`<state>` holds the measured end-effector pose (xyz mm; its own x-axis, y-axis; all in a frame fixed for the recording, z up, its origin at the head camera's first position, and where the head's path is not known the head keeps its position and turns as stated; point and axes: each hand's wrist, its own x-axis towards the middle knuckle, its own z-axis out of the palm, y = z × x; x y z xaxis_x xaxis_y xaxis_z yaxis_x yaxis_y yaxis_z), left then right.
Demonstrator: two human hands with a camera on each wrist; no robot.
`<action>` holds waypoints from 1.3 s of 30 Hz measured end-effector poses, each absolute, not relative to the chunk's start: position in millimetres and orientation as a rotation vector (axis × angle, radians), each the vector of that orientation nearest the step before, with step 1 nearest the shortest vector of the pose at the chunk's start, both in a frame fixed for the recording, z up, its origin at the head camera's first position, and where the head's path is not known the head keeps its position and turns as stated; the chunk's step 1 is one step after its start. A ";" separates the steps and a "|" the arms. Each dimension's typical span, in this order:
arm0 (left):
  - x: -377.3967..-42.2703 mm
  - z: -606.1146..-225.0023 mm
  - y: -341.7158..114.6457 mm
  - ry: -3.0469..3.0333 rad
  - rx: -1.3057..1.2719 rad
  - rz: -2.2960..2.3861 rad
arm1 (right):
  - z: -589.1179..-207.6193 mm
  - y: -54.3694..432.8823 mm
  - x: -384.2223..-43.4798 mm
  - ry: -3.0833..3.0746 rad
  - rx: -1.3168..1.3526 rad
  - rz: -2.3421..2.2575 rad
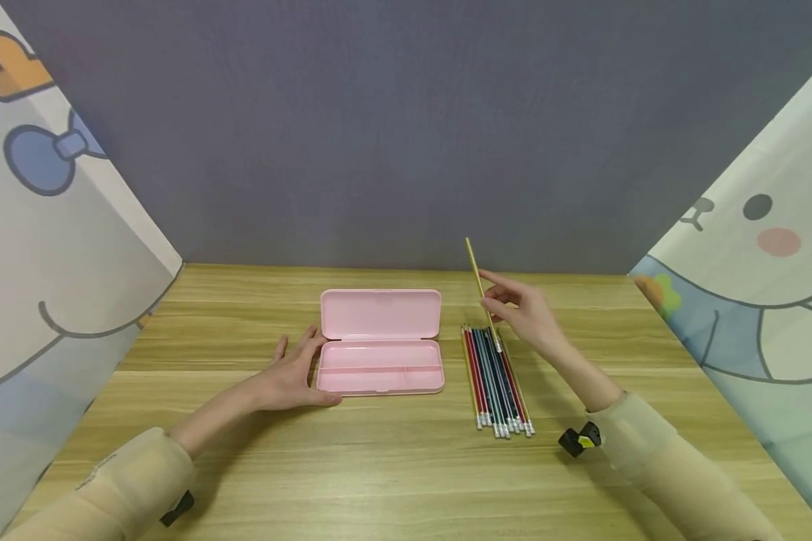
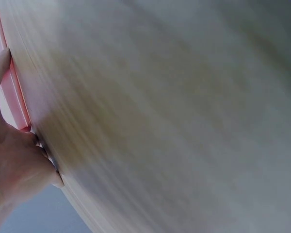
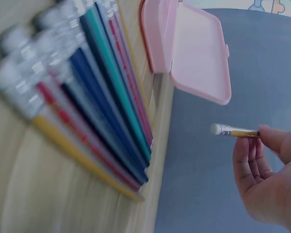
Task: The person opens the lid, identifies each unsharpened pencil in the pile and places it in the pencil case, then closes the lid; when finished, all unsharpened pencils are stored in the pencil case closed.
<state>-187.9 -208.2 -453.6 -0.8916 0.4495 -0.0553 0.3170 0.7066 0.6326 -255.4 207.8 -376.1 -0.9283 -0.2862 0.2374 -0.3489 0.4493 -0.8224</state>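
Observation:
My right hand (image 1: 526, 312) pinches a yellow pencil (image 1: 474, 263) between thumb and fingers, above the far end of the pencil bundle. Its white eraser end points down toward me, and the right wrist view shows the pencil (image 3: 240, 132) nearly end-on. A pink pencil case (image 1: 380, 382) lies with its lid (image 1: 380, 314) hinged back. Long and short compartments inside it hold nothing. At the case's left side is my left hand (image 1: 286, 382), fingers spread and thumb along the front left corner. The left wrist view has that thumb at the case's edge (image 2: 17, 92).
Several pencils (image 1: 492, 376) in yellow, red, blue, teal and black lie side by side right of the case, erasers toward me. The wooden table (image 1: 386, 481) meets a grey upright panel (image 1: 406, 150) at the back. Cartoon-printed cloths (image 1: 771, 300) flank both sides.

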 end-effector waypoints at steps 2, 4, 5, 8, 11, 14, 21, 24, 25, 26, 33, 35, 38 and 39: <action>-187.9 -453.9 -208.5 2.709 0.615 0.947 | -373.8 199.2 -257.2 -2.591 0.617 1.520; -187.8 -453.9 -208.5 2.711 0.615 0.949 | -372.1 190.3 -258.3 -2.564 0.662 1.518; -187.7 -453.7 -208.4 2.711 0.616 0.952 | -371.3 185.9 -258.4 -2.551 0.684 1.520; -187.8 -453.3 -208.0 2.715 0.620 0.955 | -372.1 172.8 -258.7 -2.524 0.758 1.509; -188.0 -452.7 -207.5 2.713 0.618 0.954 | -374.2 158.9 -257.5 -2.517 0.822 1.495; -188.2 -452.6 -206.8 2.712 0.622 0.954 | -377.0 146.4 -255.2 -2.518 0.893 1.469; -188.0 -452.3 -206.9 2.722 0.614 0.947 | -384.4 123.2 -252.6 -2.530 1.061 1.421; -187.7 -452.1 -207.5 2.721 0.611 0.944 | -386.7 115.1 -251.3 -2.546 1.102 1.442; -187.7 -452.2 -207.6 2.720 0.612 0.944 | -387.2 112.7 -250.6 -2.554 1.112 1.441; -187.7 -452.3 -207.7 2.719 0.612 0.945 | -387.8 110.3 -250.2 -2.560 1.119 1.434; -188.3 -451.8 -206.4 2.731 0.621 0.936 | -390.5 95.9 -250.5 -2.544 1.216 1.370; -187.9 -451.6 -206.3 2.734 0.621 0.936 | -391.7 92.4 -250.6 -2.549 1.247 1.348; -187.2 -451.5 -206.5 2.744 0.617 0.930 | -394.8 88.3 -250.3 -2.604 1.264 1.308; -187.0 -451.5 -206.4 2.747 0.618 0.927 | -396.0 87.3 -250.0 -2.628 1.268 1.291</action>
